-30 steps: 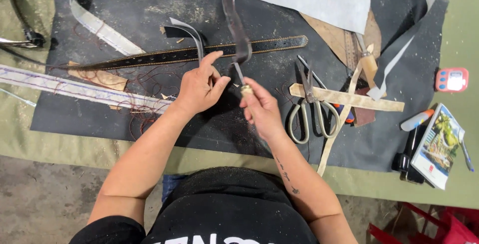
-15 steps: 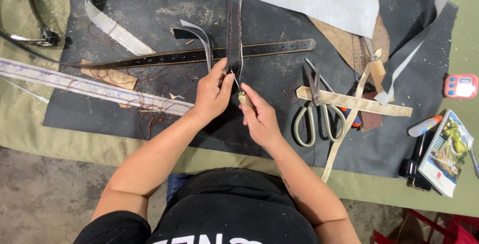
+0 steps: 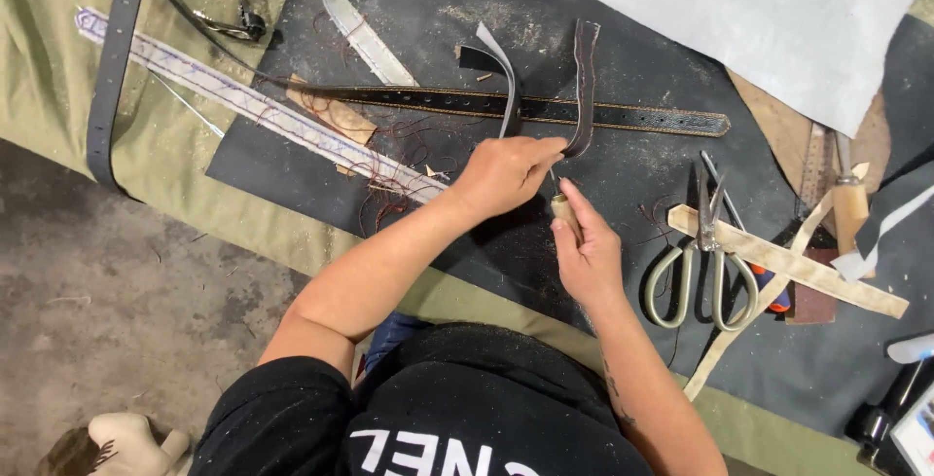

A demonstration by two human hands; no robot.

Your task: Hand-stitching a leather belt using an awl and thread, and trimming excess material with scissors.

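Work surface: an olive cloth (image 3: 58, 96) covers the bench, with a dark mat (image 3: 632, 174) laid over its middle.
Grey sheet: a pale grey sheet (image 3: 739, 18) lies across the mat's far right corner.
Long belt: a black stitched belt (image 3: 623, 114) with punched holes lies flat across the mat, beyond both hands.
Patterned strip: a pale strip (image 3: 243, 101) with red stitching runs slantwise from the cloth onto the mat, ending near the left wrist.
Scissors: large scissors (image 3: 705, 272) rest on the mat just right of the right hand, under a tan strip (image 3: 788, 262).
Dark leather strap: the strap (image 3: 584, 87) stands up from the left hand, its lower end pinched in the fingers, its upper end rising over the long belt.
Left hand: the left hand (image 3: 506, 176) is clamped on the strap's lower end.
Right hand: the right hand (image 3: 584, 252) is closed around a small wooden-handled tool (image 3: 564, 211), its tip at the strap; the two hands nearly touch.
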